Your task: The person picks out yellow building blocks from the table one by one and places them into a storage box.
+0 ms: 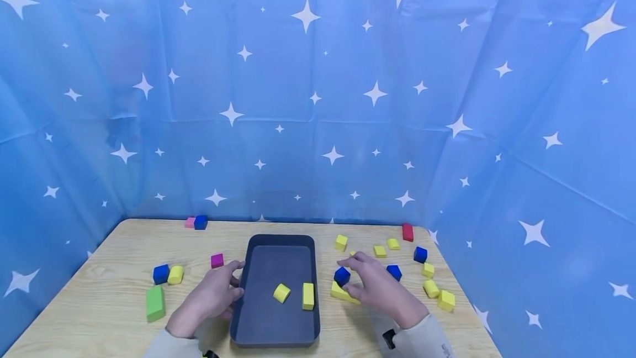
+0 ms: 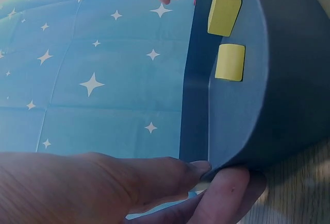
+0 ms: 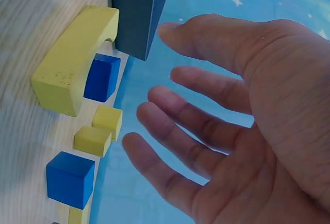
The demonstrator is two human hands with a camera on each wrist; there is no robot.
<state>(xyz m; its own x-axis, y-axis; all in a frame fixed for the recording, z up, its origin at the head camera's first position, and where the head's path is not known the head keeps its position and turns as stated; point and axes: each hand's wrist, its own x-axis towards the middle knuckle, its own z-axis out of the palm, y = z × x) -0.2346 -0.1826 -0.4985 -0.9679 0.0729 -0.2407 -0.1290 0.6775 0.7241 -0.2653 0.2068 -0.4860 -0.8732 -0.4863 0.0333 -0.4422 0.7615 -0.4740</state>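
A dark grey tray [image 1: 270, 325] lies on the table with a yellow cylinder [image 1: 281, 293] and a yellow rectangular block [image 1: 308, 296] inside. At its left side my left hand [image 1: 213, 291] grips the rim, thumb and fingers on either side of the wall in the left wrist view. To the right of the tray, my right hand [image 1: 380, 289] hovers with loosely spread fingers and an empty palm. Just beside that hand are a yellow arch block [image 3: 67, 64] and a blue block [image 1: 342, 276], which the right wrist view shows apart from the fingers.
Several yellow blocks, two blue blocks [image 1: 420, 254] and a red block [image 1: 407, 232] lie farther right. Left of the tray are a green block [image 1: 155, 303], a blue block [image 1: 161, 274], a yellow cylinder [image 1: 175, 275] and a magenta cube [image 1: 217, 260]. A starry curtain [image 1: 278, 70] hangs behind the table.
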